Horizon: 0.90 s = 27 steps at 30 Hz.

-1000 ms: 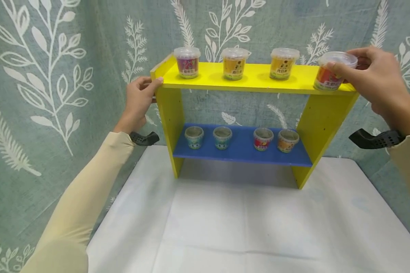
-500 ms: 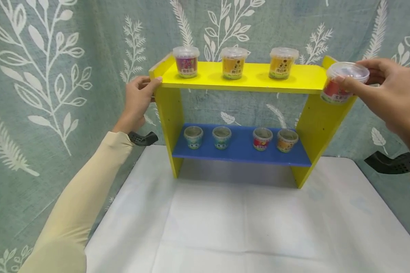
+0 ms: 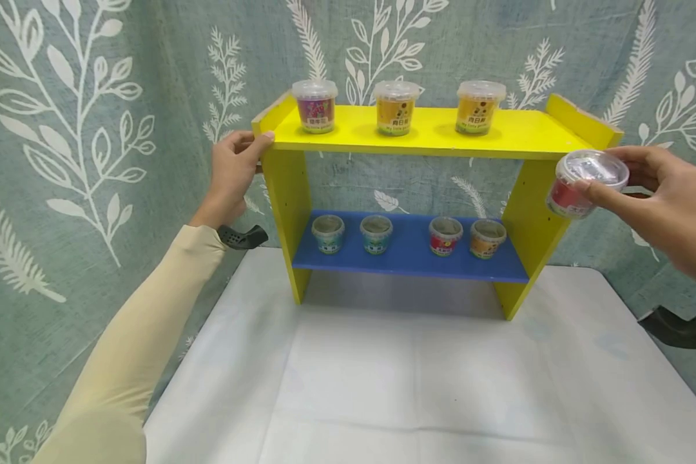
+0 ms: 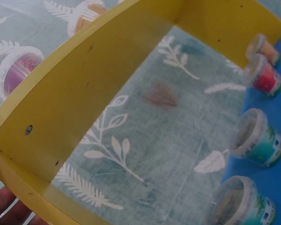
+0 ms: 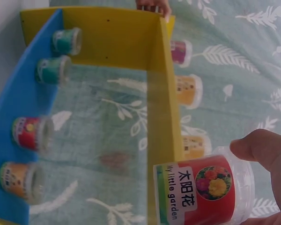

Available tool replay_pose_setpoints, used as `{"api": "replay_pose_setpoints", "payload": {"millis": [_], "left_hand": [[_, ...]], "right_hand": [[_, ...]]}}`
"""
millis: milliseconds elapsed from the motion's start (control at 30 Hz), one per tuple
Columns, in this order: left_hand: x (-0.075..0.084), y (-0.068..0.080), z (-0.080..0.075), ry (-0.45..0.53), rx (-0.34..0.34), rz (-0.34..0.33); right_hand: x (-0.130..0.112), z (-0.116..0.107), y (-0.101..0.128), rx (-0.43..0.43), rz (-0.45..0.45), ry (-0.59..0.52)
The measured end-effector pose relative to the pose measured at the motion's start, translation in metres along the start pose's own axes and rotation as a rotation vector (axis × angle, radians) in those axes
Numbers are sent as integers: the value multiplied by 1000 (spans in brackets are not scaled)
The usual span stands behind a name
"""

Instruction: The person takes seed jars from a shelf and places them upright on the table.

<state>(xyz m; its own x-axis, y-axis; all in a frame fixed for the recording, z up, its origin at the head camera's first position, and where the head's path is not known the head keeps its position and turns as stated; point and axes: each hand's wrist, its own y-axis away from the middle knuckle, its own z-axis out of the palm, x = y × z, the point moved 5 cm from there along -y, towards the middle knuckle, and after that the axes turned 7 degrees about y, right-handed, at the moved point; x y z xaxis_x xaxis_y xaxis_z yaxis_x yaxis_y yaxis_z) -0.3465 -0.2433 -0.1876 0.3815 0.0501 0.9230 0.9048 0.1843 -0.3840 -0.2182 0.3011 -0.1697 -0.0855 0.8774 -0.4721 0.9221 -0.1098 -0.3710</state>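
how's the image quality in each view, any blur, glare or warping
Head view: sharp and evenly lit, with a soft shadow under the yellow and blue wooden shelf. Left wrist view: the shelf's straight board bows into a curve and looks soft. Right wrist view: the red-labelled clear plastic cup reads sharply; the lower-shelf cups are slightly soft.
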Motion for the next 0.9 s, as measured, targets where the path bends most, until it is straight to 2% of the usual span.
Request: {"api": "replay_pose_setpoints", "payload": {"millis": [233,433,567,700,900], "left_hand": [[1,-3,5,21,-8,4],[-1,-2,0,79,13,14],[-3,-2,0,74,9,1],[-4,-2,3,63,-5,-9],[-2,-2,2,43,7,24]], "right_hand": [[12,14,13,-26,-48,-28],[17,33,24,-106,-89,-24],[23,43,31,-145,-101,6],[31,48,37,-138,-105,19],[42,65,44,-155,-124,-15]]}}
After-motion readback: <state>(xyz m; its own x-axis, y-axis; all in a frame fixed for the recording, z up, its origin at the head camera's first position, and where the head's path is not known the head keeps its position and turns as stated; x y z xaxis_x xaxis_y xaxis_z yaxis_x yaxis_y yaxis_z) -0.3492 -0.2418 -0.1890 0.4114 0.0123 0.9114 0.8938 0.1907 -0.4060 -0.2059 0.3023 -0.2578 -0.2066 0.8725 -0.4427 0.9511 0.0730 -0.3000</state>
